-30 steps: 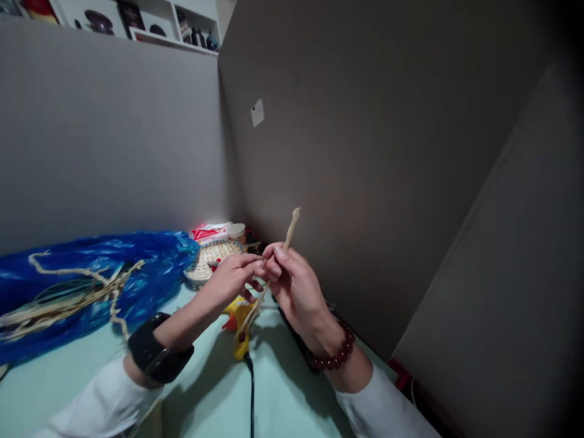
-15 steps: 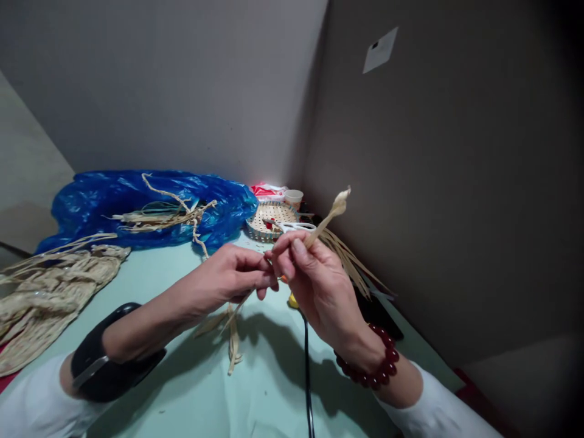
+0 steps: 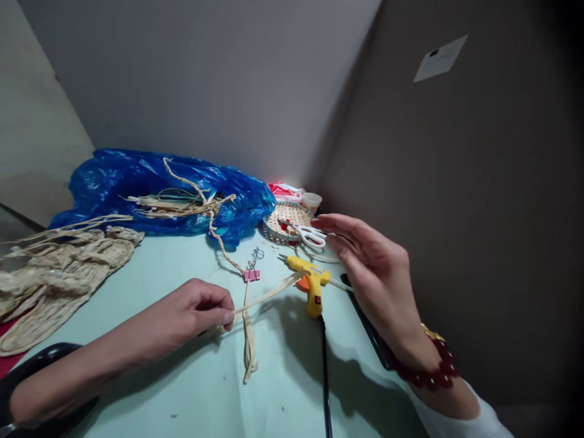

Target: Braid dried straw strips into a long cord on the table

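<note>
My left hand (image 3: 196, 310) rests low over the pale green table (image 3: 182, 389), its fingers pinched on a thin dried straw strip (image 3: 269, 294) that runs right toward the yellow glue gun (image 3: 311, 285). My right hand (image 3: 371, 261) hovers open, fingers stretched out toward white-handled scissors (image 3: 309, 234) lying on a small woven basket tray (image 3: 285, 217). It holds nothing. More straw strips (image 3: 249, 340) lie on the table under the left hand. A pink binder clip (image 3: 252, 274) sits just beyond them.
A blue plastic bag (image 3: 159, 188) with dried straw (image 3: 182, 204) on it lies at the back. A heap of woven straw (image 3: 50, 274) fills the left. The glue gun's black cord (image 3: 325, 377) runs toward me. Grey partition walls close the back and right. A small cup (image 3: 312, 199) stands in the corner.
My right hand let go of the twisted straw piece and reached out open toward the scissors. My left hand dropped to the table with the strip. The view swung left and down.
</note>
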Available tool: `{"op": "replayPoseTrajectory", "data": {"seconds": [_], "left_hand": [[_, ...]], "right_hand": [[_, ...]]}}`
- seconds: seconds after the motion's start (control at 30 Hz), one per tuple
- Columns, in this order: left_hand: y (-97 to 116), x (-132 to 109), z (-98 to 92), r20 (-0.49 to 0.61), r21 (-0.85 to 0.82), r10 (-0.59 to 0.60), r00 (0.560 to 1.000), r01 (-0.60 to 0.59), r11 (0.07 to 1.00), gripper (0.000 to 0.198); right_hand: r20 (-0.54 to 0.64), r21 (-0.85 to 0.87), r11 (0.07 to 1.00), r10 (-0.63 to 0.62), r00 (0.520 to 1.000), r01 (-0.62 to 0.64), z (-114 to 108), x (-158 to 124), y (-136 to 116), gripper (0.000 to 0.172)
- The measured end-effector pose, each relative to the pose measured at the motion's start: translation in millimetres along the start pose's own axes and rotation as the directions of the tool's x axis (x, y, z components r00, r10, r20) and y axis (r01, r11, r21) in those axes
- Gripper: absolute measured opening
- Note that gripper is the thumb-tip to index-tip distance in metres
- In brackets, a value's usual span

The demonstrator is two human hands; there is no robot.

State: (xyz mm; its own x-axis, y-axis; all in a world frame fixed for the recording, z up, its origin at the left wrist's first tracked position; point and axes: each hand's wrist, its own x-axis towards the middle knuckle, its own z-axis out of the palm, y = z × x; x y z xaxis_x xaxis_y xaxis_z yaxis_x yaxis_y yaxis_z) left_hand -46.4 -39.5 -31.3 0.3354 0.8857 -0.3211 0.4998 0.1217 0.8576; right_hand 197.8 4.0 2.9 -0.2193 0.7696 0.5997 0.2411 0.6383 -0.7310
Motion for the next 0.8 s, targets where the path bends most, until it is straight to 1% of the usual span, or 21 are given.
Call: {"op": "replayPoseTrajectory", "data": {"seconds": [0.03,0.07,0.1,0.13,0.17,0.2,0.23,0.27,0.3,0.37,0.43,0.47,0.5,0.53,0.6,0.63,0.67,0.73,0.77,0.8], "left_hand": [[-0.5,0.4,1.3,-0.005,0.009,0.015,1.0,-0.015,1.0,0.02],[-0.3,0.7,2.4,-0.009,0.006,0.039,0.999,-0.039,0.999,0.02],[0.5,0.9,3.3,-0.017,-0.014,0.067,0.998,-0.067,0.998,0.019],[1.6,1.1,3.6,-0.03,-0.048,0.094,0.995,-0.095,0.994,0.018],[2.7,1.1,3.1,-0.047,-0.084,0.115,0.992,-0.118,0.989,0.017],[3.4,1.0,1.7,-0.068,-0.11,0.119,0.991,-0.126,0.986,0.017],[3.7,0.7,-0.6,-0.085,-0.115,0.112,0.99,-0.122,0.986,0.019],[3.5,0.1,-3.4,-0.093,-0.098,0.1,0.991,-0.109,0.989,0.02],[2.9,-0.8,-6.6,-0.098,-0.067,0.086,0.991,-0.093,0.993,0.021],[1.3,-2.9,-12.0,-0.107,-0.007,0.06,0.992,-0.061,0.998,0.023],[0.9,-4.9,-13.5,-0.139,0.028,0.044,0.989,-0.04,0.999,0.023],[1.3,-5.4,-12.4,-0.156,0.043,0.042,0.987,-0.036,0.998,0.024],[1.8,-5.4,-10.4,-0.162,0.058,0.048,0.986,-0.039,0.998,0.024],[2.3,-4.9,-7.7,-0.157,0.073,0.059,0.986,-0.048,0.996,0.025],[1.7,-2.2,-1.7,-0.14,0.088,0.08,0.987,-0.068,0.994,0.028],[0.2,-0.2,1.0,-0.15,0.083,0.085,0.985,-0.073,0.994,0.029],[-2.1,2.2,3.4,-0.182,0.075,0.087,0.979,-0.075,0.994,0.031],[-9.2,7.5,7.7,-0.272,0.092,0.099,0.957,-0.077,0.993,0.03],[-13.4,10.2,10.1,-0.31,0.133,0.112,0.944,-0.073,0.988,0.028],[-17.8,12.8,12.9,-0.328,0.196,0.129,0.936,-0.066,0.978,0.025]], "right_hand": [[0.095,-0.128,0.986,-0.09,0.991,0.102,7.6,-3.5,-6.3,0.026],[0.221,-0.225,0.941,-0.204,0.954,0.253,17.7,-8.9,-11.3,0.028],[0.368,-0.295,0.865,-0.288,0.884,0.405,29.3,-15.8,-14.4,0.029],[0.484,-0.353,0.79,-0.305,0.82,0.502,41.1,-23.2,-15.7,0.033],[0.582,-0.381,0.727,-0.292,0.759,0.572,51.8,-30.3,-15.1,0.039],[0.633,-0.397,0.689,-0.273,0.725,0.606,60.2,-36.2,-13.1,0.044],[0.661,-0.397,0.68,-0.255,0.705,0.617,65.6,-40.2,-10.2,0.047],[0.683,-0.387,0.682,-0.241,0.69,0.621,67.8,-42.1,-7.0,0.048],[0.687,-0.385,0.693,-0.226,0.691,0.609,67.0,-41.9,-4.0,0.046],[0.674,-0.414,0.719,-0.17,0.719,0.558,59.9,-37.1,0.2,0.04],[0.653,-0.459,0.747,-0.083,0.753,0.481,51.9,-30.8,1.3,0.033],[0.656,-0.461,0.771,-0.037,0.754,0.439,49.3,-28.6,0.9,0.029],[0.673,-0.443,0.807,0.012,0.739,0.39,48.1,-27.4,0.3,0.024],[0.698,-0.405,0.853,0.057,0.714,0.328,48.0,-27.2,-0.3,0.019],[0.74,-0.319,0.933,0.136,0.659,0.165,49.8,-28.6,-0.2,0.01],[0.737,-0.292,0.954,0.179,0.651,0.067,50.7,-29.5,0.9,0.011],[0.713,-0.272,0.962,0.223,0.664,-0.031,51.2,-29.9,2.7,0.015],[0.626,-0.227,0.951,0.309,0.715,-0.212,50.6,-29.0,8.3,0.025],[0.579,-0.198,0.938,0.347,0.738,-0.285,49.7,-27.7,11.6,0.029],[0.544,-0.171,0.925,0.376,0.75,-0.34,48.8,-26.3,15.1,0.031]]}}
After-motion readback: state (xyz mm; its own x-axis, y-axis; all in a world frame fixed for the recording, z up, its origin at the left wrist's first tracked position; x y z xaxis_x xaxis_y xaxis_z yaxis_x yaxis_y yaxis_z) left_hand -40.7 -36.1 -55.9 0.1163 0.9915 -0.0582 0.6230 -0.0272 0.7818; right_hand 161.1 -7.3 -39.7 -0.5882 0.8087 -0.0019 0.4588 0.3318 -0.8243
